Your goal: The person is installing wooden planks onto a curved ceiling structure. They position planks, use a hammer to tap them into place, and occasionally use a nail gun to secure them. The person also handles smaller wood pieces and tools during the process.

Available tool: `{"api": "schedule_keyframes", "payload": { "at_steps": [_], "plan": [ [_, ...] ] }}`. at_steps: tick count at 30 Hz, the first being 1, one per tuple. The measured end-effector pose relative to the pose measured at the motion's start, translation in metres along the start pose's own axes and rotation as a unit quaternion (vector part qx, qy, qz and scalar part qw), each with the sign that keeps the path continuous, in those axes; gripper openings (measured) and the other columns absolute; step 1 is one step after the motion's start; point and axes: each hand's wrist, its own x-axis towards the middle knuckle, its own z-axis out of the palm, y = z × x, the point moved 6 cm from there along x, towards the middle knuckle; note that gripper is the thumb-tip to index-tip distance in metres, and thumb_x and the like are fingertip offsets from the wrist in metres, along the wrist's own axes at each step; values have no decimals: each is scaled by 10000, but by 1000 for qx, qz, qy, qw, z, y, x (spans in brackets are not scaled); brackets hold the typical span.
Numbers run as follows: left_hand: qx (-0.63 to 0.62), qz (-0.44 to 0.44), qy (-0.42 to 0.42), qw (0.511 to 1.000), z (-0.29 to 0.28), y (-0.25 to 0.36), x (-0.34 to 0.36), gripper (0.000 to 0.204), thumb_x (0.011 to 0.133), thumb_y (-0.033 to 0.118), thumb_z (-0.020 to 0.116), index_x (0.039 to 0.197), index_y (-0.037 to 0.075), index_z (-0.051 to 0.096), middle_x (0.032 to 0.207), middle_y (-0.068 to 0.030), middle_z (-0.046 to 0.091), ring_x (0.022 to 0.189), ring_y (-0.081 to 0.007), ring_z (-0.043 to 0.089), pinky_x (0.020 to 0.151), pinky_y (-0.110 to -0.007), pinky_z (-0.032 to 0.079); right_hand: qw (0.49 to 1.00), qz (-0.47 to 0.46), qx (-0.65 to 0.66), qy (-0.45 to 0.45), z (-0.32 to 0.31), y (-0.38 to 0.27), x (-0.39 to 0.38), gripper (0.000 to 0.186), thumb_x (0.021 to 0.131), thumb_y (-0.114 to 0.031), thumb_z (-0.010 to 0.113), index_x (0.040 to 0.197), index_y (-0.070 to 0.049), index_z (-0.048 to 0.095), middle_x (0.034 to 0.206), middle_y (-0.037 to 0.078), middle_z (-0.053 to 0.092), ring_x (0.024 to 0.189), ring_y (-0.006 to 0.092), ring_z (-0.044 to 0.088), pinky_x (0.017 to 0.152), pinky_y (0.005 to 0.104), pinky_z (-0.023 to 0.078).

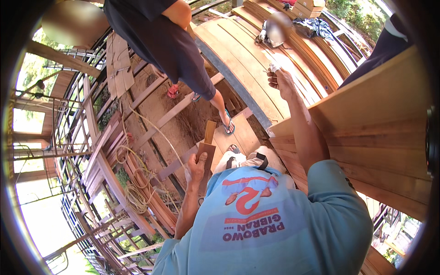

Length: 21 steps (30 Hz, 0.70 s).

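Note:
My left hand (197,169) is closed around a short, flat piece of dark brown wood (206,155), held low at my left side. A narrower yellowish strip (210,132) sticks out from its far end. Raised to the right, my right hand (283,85) has its fingers curled in. Something thin and pale seems to be at its fingertips, but it is too small to name. Below that hand and forearm lies a wide surface of light planks (243,50). A tall wooden panel (366,119) stands close by my right forearm.
A person in dark clothes (169,50) and sandals stands ahead, left of the planks. Another dark-clothed person (382,50) is at the far right. Floor beams (178,112) cross bare soil with gaps between. Coiled rope (137,197) lies at left. Long boards (311,50) are stacked behind.

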Motion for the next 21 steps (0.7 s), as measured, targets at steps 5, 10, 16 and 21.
{"api": "schedule_keyframes", "payload": {
  "at_steps": [5, 10, 16, 21],
  "plan": [
    [-73, 53, 11, 996, 2, 27, 51, 612, 912, 598, 673, 859, -10, 632, 713, -146, 641, 655, -229, 594, 613, -411, 471, 995, 77, 2, 69, -30, 59, 73, 160, 975, -158, 517, 968, -36, 619, 803, 44, 620, 633, 127, 574, 548, 293, 479],
    [-97, 73, -28, 992, 23, 66, 109, 580, 917, 558, 693, 939, -20, 648, 742, -127, 664, 678, -218, 614, 639, -376, 500, 970, 101, -215, 47, -104, 196, 145, 256, 890, -141, 574, 664, -23, 602, 592, 92, 584, 469, 203, 565, 424, 377, 416],
    [-118, 64, 3, 991, 42, 164, 181, 541, 932, 521, 697, 966, -17, 643, 776, -116, 680, 714, -188, 629, 642, -352, 503, 790, 217, -558, -133, -105, 247, 163, 264, 939, -150, 562, 845, -5, 762, 783, 133, 750, 636, 241, 734, 570, 385, 590],
    [-172, 78, -8, 982, 84, 249, 280, 456, 959, 433, 700, 975, -20, 642, 780, -103, 703, 712, -167, 663, 660, -321, 518, 814, 234, -509, -153, -116, 215, 237, 306, 964, -248, 592, 881, 13, 728, 785, 142, 735, 667, 235, 721, 554, 367, 557]
  ]
}}
